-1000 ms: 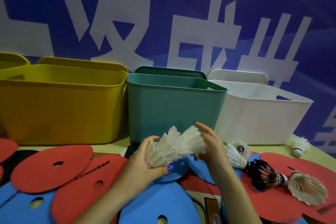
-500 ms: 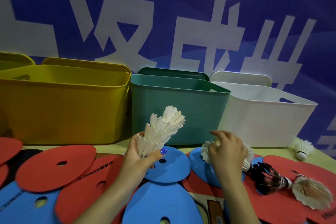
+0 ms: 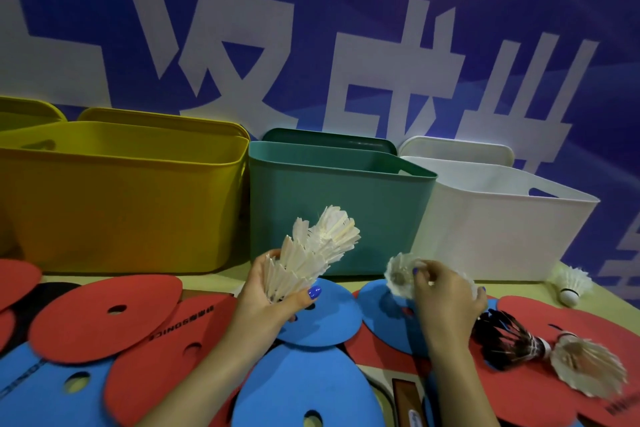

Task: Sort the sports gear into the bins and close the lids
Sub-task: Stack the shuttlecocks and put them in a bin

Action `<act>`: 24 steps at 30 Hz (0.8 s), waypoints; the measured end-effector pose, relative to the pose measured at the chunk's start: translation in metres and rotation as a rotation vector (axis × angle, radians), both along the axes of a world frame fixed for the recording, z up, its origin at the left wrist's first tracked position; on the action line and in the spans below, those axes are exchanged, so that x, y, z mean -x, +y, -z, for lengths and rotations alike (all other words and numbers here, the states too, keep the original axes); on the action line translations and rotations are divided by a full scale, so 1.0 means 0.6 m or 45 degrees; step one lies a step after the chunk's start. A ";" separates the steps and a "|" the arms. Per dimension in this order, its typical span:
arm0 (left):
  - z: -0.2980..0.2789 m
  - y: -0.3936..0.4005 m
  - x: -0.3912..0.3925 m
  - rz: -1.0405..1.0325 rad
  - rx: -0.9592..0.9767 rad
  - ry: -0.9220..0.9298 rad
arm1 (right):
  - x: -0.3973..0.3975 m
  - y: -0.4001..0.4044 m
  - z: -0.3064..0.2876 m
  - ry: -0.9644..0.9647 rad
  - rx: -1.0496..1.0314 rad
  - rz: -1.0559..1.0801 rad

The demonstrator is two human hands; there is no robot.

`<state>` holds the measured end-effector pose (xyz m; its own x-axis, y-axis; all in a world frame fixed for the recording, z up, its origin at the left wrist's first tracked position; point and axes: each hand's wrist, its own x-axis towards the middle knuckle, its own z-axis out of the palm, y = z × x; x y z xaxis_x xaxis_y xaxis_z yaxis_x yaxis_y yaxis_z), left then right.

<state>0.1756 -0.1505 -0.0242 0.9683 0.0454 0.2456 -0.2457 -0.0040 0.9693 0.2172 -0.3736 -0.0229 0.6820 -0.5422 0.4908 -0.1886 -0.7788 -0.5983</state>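
At the left stands the big yellow plastic bin (image 3: 117,198), open, with red foam discs (image 3: 104,315) lying before it on the tabletop (image 3: 214,279). The left hand (image 3: 266,302) has its grip closed around a nested stack of white feather shuttlecocks (image 3: 311,253), held tilted in front of the green plastic bin (image 3: 339,211). The right hand (image 3: 446,302) pinches one white feather shuttlecock (image 3: 398,276) just above a blue foam disc (image 3: 377,305). Further right are the white plastic bin (image 3: 498,229), a black feather shuttlecock (image 3: 502,340) and two loose white ones.

The left hand (image 3: 266,298) was raised with palm turned inward, fingers and thumb curled in a grip. The right hand (image 3: 446,295) reached forward, palm down, fingertips (image 3: 417,270) pinching.
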 end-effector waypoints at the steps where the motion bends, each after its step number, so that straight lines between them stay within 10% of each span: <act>1: 0.002 0.002 -0.002 -0.002 -0.014 -0.006 | 0.001 0.000 -0.004 -0.138 -0.147 -0.070; 5: 0.016 0.006 -0.007 -0.007 -0.247 -0.071 | 0.013 0.003 -0.025 -0.620 -0.912 -0.378; 24: 0.031 0.004 -0.002 0.186 -0.535 -0.207 | 0.037 0.036 -0.044 -0.226 -1.114 -0.921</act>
<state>0.1766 -0.1481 -0.0425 0.9045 -0.2245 0.3626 -0.4216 -0.3417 0.8400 0.1950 -0.3518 0.0034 0.9316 -0.2545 0.2595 0.2746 0.0249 -0.9612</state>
